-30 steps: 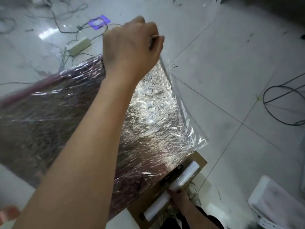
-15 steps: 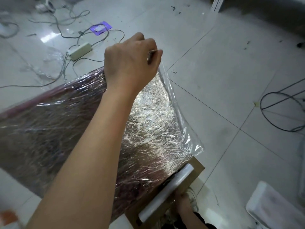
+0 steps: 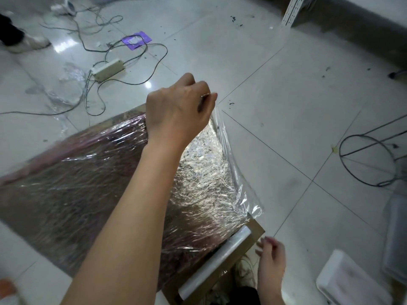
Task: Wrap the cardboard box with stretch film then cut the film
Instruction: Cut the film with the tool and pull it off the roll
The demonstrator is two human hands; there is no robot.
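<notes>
Cardboard box (image 3: 105, 186) lies flat on floor (image 3: 286, 89), wrapped in shiny stretch film (image 3: 229, 159); left hand (image 3: 178, 111) pinches small metal blade at film's far corner; right hand (image 3: 272, 254) loose, fingers spread, holds nothing, just beside film roll (image 3: 215, 263) on box's near edge; blade may slip, rip film crooked; roll may roll off, nothing holds it.

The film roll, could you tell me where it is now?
Head view, lower right: the film roll lies on the wrapped cardboard box's near edge, just left of the right hand.
</notes>
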